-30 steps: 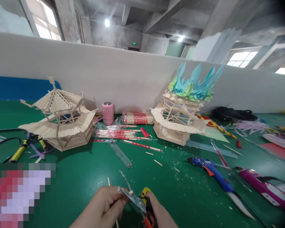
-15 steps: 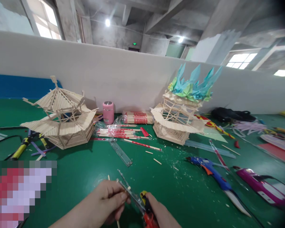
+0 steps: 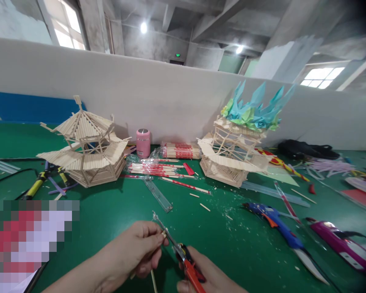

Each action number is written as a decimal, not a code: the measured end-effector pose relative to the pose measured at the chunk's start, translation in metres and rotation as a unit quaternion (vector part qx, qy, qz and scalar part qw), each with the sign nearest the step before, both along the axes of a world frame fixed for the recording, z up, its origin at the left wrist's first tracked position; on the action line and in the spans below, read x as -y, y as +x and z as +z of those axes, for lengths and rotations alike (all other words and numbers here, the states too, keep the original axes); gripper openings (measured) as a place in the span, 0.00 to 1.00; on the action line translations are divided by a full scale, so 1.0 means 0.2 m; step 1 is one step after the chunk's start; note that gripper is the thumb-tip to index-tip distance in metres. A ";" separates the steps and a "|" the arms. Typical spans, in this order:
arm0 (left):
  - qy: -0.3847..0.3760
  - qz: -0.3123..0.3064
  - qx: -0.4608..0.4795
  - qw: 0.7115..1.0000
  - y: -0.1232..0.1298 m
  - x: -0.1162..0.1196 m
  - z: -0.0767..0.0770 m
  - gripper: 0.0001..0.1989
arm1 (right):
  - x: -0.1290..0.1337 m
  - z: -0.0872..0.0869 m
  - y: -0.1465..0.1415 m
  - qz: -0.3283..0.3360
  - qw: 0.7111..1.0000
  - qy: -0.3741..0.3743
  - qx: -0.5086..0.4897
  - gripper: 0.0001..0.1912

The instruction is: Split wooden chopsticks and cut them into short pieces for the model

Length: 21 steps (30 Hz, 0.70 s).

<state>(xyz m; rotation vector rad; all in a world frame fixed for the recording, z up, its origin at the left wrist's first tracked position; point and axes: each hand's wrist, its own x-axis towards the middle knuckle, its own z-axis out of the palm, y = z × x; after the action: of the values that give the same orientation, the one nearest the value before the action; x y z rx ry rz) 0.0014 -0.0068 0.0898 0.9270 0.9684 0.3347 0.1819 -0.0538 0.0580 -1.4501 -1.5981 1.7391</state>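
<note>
Low in the middle of the head view, my left hand (image 3: 140, 248) pinches thin wooden chopsticks (image 3: 153, 281) between thumb and fingers. A lower end sticks out beneath that hand, and much of the rest is covered by the fingers. My right hand (image 3: 205, 272) is wrapped round the handles of scissors (image 3: 172, 241) with red, black and yellow grips. Their metal blades are together, pointing up and left, right beside my left fingertips and the upper stick end. Whether the blades touch the wood, I cannot tell.
Two chopstick pavilions, one plain (image 3: 85, 173) and one topped with blue paper (image 3: 228, 162), stand at the back. Between them are a pink tumbler (image 3: 143, 144) and wrapped chopsticks (image 3: 183, 150). A clear ruler (image 3: 158, 196), blue glue gun (image 3: 280, 228) and magenta device (image 3: 338, 240) lie nearer.
The scissor blades, apart half a second ago, have come together. A small pale piece between them is no longer seen there. The whole view has shifted slightly.
</note>
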 end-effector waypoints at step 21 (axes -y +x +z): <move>0.743 -0.120 -0.407 0.518 -0.03 0.11 -0.17 0.16 | 0.03 -0.18 -0.01 -0.082 0.992 -0.044 0.090 0.19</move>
<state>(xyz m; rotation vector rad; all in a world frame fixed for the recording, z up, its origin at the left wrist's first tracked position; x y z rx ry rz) -0.0042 -0.0290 0.0567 3.0186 1.2586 0.4819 0.1798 -0.0602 0.0215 -1.7709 -1.4552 1.6433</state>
